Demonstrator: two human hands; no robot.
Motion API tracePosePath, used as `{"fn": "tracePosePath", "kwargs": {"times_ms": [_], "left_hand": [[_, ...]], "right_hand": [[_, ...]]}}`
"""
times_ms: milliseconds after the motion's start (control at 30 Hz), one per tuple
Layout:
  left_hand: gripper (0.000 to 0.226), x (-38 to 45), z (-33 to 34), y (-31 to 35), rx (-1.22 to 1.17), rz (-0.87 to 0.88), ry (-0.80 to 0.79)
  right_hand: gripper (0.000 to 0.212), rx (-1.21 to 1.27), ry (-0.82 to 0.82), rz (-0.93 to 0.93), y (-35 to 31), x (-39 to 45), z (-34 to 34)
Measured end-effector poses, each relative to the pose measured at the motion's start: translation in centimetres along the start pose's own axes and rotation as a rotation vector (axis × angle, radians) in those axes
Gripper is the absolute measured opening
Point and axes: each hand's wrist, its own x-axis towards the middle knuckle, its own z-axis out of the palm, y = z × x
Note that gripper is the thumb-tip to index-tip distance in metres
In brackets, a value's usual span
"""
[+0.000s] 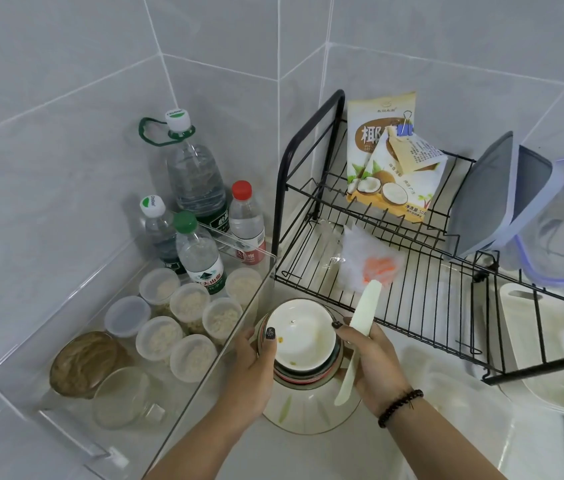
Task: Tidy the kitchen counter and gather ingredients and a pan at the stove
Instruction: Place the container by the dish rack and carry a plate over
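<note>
Step in hand: by my reading, lifting or carrying a stack of used bowls (pixel 303 355) off the counter corner as part of the tidy-up; whether the stack hangs in the air or rests on the counter I cannot tell.
Left hand (pixel 256 362): curled round the left flank of the stack, thumb hooked over the rim of the top white bowl (pixel 299 332), fingers hidden beneath.
Right hand (pixel 372 365): wrapped on the right flank of the same stack, and it also pins a pale plastic scraper (pixel 356 341) against the palm; the scraper's tip sticks up past the fingers toward the dish rack (pixel 412 271).
Stack: small white bowl on top with food flecks inside, striped bowls under it, a wide cream bowl (pixel 308 410) at the bottom, nearest the wrists.
Left of the grip: a clear acrylic bin (pixel 183 393), its wall just beside the left knuckles, holding lidded oat cups and water bottles.
Beyond the grip: the rack's lower wires, with a coconut powder bag (pixel 391 157) on the upper tier.
Doing it well: take the weight under the widest bowl, keep the stack level so the loose upper bowls do not slide, and press evenly from both sides.
Risk: the scraper shares the right hand's grasp, so that side likely holds less firmly; its raised tip could catch the rack wires on the way out.
</note>
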Motion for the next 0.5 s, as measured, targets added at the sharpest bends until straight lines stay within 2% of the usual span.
{"fn": "tracePosePath", "kwargs": {"times_ms": [333, 433, 500], "left_hand": [[0.049, -0.2, 0.0, -0.2, -0.086, 0.032, 0.007], [0.048, -0.1, 0.0, -0.2, -0.129, 0.027, 0.020], [0.042, -0.2, 0.1, -0.2, -0.171, 0.027, 0.036]], "right_hand": [[0.028, -0.016, -0.008, 0.031, 0.5, 0.1, -0.6], [0.036, -0.010, 0.072, 0.024, 1.4, -0.1, -1.3], [0.034, -0.014, 0.177, 0.014, 2.0, -0.4, -1.7]]}}
